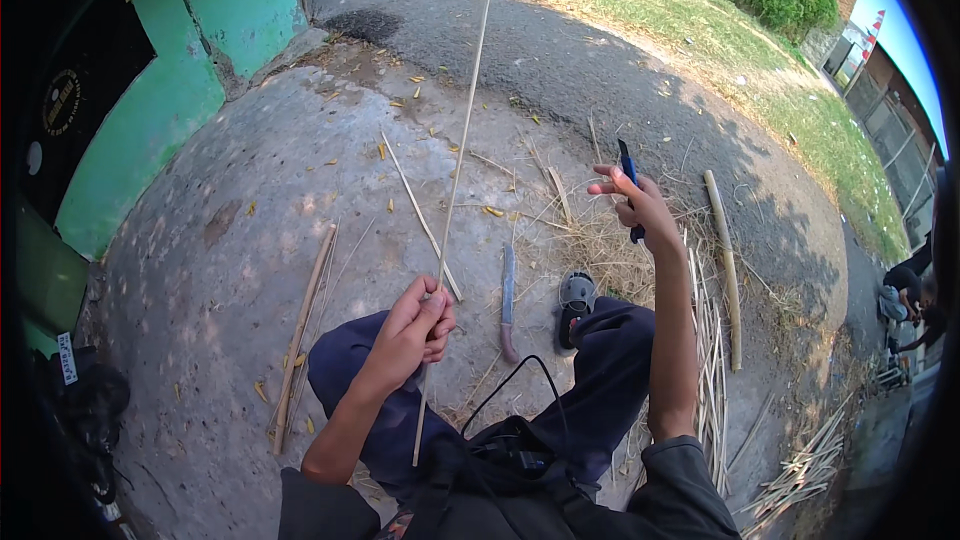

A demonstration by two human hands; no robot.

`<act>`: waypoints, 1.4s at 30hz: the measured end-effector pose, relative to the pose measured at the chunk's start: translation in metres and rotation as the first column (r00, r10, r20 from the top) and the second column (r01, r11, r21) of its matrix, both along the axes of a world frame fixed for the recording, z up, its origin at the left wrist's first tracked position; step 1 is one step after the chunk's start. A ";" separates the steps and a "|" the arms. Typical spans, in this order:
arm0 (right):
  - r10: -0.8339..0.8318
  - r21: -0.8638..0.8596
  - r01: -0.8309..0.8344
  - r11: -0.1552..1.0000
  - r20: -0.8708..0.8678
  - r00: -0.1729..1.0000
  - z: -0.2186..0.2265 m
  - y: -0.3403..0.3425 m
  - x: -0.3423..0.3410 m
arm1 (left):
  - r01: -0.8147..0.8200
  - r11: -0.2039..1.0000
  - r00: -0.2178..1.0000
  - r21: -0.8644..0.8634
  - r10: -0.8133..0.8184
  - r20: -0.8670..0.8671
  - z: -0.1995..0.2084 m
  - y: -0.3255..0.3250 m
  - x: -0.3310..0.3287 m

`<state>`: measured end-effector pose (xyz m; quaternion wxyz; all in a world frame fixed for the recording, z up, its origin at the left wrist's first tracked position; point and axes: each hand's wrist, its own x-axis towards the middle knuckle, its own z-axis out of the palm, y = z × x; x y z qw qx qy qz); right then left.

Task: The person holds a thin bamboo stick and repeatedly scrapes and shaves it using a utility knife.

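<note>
My left hand (411, 325) is closed round a long thin bamboo strip (467, 110), which stands tilted up above my left knee, its lower end reaching toward my lap. Out to the right and raised, my right hand (648, 210) grips a blue utility knife (630, 165) with a dark blade pointing up and away. Its index finger sticks out to the left. Knife and strip are well apart. On the concrete between my legs lies a machete (508, 290) with a brown curved handle. Another pale strip (420, 210) lies on the ground just beyond my left hand.
Bamboo shavings (610, 250) litter the ground past my sandalled foot (577, 295). A thick bamboo pole (722, 270) and a pile of split strips (708, 370) lie at my right. Longer bamboo pieces (305, 340) are on the left. A green wall (150, 130) stands far left; another person (905, 300) crouches far right.
</note>
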<state>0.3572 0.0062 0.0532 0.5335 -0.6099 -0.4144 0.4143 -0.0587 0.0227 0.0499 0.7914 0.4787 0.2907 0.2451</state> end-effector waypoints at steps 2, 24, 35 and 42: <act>0.107 0.126 -0.094 0.988 -0.098 0.989 0.015 -0.002 -0.043 | 0.089 0.996 0.993 -0.003 -0.089 0.075 0.000 0.016 0.049; 0.002 0.066 0.006 0.998 -0.126 0.992 -0.013 0.002 -0.109 | 0.156 0.986 0.988 0.065 -0.156 -0.010 -0.042 0.023 0.108; -0.077 0.290 -0.015 0.957 0.302 0.950 -0.038 0.004 -0.123 | 0.083 0.983 0.996 0.161 -0.084 -0.001 -0.047 0.031 0.091; -0.037 0.246 -0.160 0.956 0.641 0.767 -0.033 -0.001 -0.137 | 0.061 0.997 0.987 -0.037 -0.055 0.151 -0.040 0.033 0.085</act>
